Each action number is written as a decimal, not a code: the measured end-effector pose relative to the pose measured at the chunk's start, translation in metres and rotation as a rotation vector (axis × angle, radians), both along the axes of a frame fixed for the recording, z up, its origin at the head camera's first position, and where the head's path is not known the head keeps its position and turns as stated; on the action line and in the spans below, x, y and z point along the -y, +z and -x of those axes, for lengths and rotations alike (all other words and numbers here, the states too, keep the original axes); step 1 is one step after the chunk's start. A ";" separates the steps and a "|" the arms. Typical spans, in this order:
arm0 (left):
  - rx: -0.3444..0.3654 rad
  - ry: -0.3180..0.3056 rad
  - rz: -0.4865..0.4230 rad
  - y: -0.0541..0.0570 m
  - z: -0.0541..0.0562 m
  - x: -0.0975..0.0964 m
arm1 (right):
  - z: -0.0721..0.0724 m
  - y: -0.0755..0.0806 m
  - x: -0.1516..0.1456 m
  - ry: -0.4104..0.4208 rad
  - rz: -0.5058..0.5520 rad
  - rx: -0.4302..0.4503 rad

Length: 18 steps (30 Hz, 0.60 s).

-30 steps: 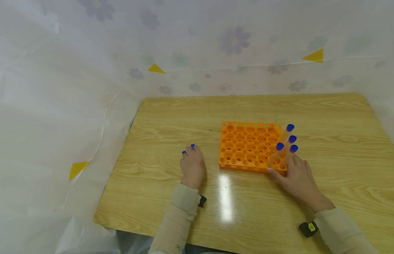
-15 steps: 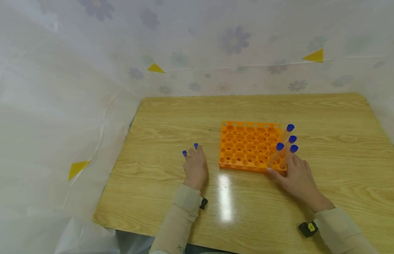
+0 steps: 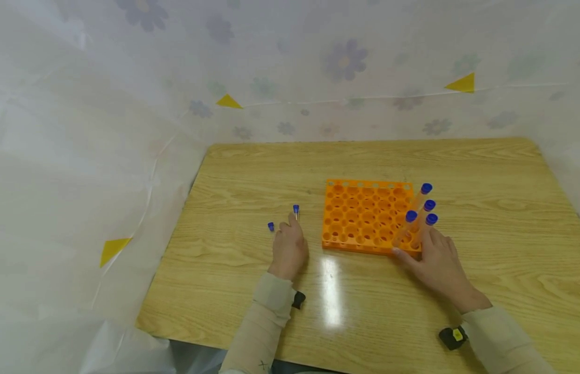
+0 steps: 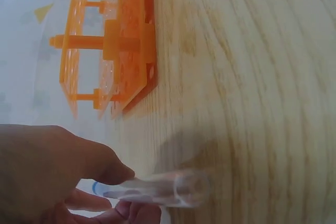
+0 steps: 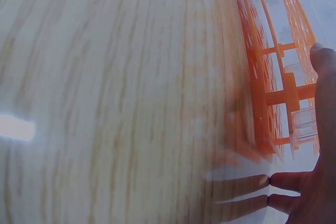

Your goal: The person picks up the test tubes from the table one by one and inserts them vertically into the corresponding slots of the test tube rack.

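My left hand (image 3: pixel 290 250) pinches a clear test tube with a blue cap (image 3: pixel 296 208). In the left wrist view the tube (image 4: pixel 157 190) lies between thumb and fingers, tilted, its rounded end pointing away from the hand. Beside those fingers shows a second blue cap (image 3: pixel 271 226); what is below it is mostly hidden. An orange test tube rack (image 3: pixel 357 246) stands to the right, with several blue-capped tubes (image 3: pixel 411 216) upright at its right end. My right hand (image 3: pixel 442 259) holds the rack's near right corner, thumb at the front, fingers along the end.
Wood-grain table (image 3: pixel 234 171) under everything, its near edge below my forearms. A pale flowered sheet (image 3: pixel 290 62) hangs behind and at the left, bearing yellow triangles (image 3: pixel 229 101). Most of the rack's holes, left of the tubes, hold nothing.
My left hand has shifted a little to the right, moving one capped tube away from the other blue cap. My right hand and the rack stay put.
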<state>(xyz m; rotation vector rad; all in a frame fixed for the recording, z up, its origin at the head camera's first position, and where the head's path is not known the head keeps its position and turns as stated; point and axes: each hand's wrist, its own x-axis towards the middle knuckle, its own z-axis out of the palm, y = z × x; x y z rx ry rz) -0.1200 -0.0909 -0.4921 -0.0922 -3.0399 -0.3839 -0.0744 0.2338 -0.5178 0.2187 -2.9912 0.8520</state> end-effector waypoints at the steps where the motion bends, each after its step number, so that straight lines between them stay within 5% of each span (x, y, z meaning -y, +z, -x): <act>1: 0.016 0.000 -0.028 0.001 0.001 0.000 | 0.000 0.000 0.000 0.000 -0.001 0.002; 8: 0.049 -0.021 -0.185 0.005 0.003 0.000 | 0.000 -0.001 0.000 -0.001 0.000 0.017; 18: 0.035 -0.054 -0.275 0.012 0.007 -0.002 | 0.000 0.001 0.000 0.002 0.000 0.010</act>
